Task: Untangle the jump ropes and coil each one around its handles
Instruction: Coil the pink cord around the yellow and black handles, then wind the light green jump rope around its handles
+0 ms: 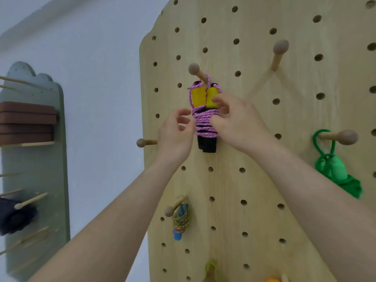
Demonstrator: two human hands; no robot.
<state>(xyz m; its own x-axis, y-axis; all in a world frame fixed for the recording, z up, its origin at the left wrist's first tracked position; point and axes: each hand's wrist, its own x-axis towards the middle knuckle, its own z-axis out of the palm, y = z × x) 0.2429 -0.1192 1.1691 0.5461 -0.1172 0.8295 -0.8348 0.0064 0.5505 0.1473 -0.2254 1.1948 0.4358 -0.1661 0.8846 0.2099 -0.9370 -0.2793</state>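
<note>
Our two forearms reach up from the lower edge toward a wooden pegboard (254, 139) on the wall. On it the pink jump rope (204, 121) is wound in many turns around its two yellow and black handles (197, 97), and one loop of it hangs over a round-headed peg (195, 70). Our right hand (238, 123) holds this bundle, with the thumb laid on the coils and a finger against the right handle. Our left hand (175, 137) has loosely curled fingers at the left edge of the coils; we cannot tell if it pinches the rope. To the right, a green rope (335, 171) hangs from another peg (343, 136). Lower left, a blue-handled rope (180, 220) hangs from a third peg. Far left, a grey-green board (36, 159) carries brown blocks (26, 121).
</note>
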